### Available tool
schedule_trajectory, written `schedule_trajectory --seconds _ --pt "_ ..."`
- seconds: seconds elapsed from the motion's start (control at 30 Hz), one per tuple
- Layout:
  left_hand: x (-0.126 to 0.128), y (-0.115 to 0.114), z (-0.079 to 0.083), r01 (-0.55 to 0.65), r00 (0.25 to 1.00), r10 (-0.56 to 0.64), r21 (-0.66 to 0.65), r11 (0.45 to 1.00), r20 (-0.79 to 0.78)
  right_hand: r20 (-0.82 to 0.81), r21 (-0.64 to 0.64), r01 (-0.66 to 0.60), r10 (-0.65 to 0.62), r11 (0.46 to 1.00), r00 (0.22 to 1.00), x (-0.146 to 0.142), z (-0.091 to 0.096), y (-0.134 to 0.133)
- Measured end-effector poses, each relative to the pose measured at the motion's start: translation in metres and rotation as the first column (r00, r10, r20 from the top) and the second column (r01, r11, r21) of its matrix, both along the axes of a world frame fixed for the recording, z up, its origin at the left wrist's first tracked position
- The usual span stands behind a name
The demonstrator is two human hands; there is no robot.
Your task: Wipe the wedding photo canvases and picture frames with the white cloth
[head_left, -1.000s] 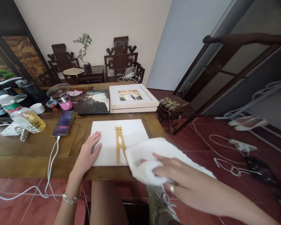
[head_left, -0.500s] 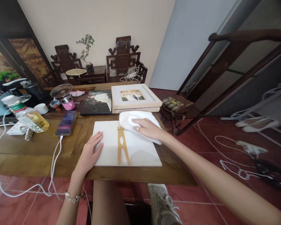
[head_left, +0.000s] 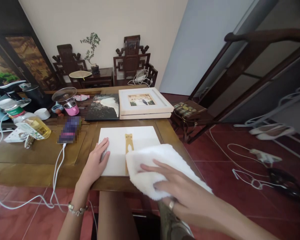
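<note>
On the table's near part lies a white rectangular board [head_left: 142, 133], with a gold A-shaped support leg [head_left: 129, 141] flat on its middle. My left hand [head_left: 99, 160] rests flat along the board's left edge, fingers stretched out. A white fluffy towel [head_left: 150, 153] is bunched in my right hand [head_left: 170, 181], over the board's lower right corner and past the table's near edge. It hides the lower part of the support leg.
A framed picture [head_left: 143, 111] and a dark photo panel [head_left: 102, 113] lie behind the board. To the left are a phone [head_left: 70, 130] on a white cable [head_left: 57, 166], a pink mug [head_left: 71, 108] and a bottle of yellow liquid [head_left: 35, 125]. A bag [head_left: 187, 110] sits off the table's right side.
My right hand has drawn the towel from the board's upper right down toward me, over the lower right corner. My left hand stays in place on the left edge.
</note>
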State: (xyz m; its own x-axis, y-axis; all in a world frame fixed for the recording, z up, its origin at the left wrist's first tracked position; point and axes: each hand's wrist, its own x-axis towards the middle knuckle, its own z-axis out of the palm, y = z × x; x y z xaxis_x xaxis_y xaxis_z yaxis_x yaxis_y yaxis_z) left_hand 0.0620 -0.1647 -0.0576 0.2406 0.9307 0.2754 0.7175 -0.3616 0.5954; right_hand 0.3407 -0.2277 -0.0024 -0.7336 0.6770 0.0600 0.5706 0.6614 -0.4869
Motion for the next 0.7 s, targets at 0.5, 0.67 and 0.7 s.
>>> schedule_trajectory --seconds 0.5,0.67,0.7 --pt "-0.001 0.001 -0.001 0.042 0.997 -0.043 -0.021 0.999 -0.061 0.012 0.215 0.051 -0.054 0.975 0.998 -0.045 -0.024 0.088" --pt "-0.003 0.002 -0.004 0.050 0.998 -0.050 -0.014 0.999 -0.044 0.040 0.113 -0.164 0.160 0.980 0.986 -0.051 -0.017 0.014" --pt "-0.003 0.002 -0.004 0.055 0.998 -0.055 -0.009 0.998 -0.040 0.043 0.089 -0.205 0.201 0.975 0.979 -0.051 -0.015 0.006"
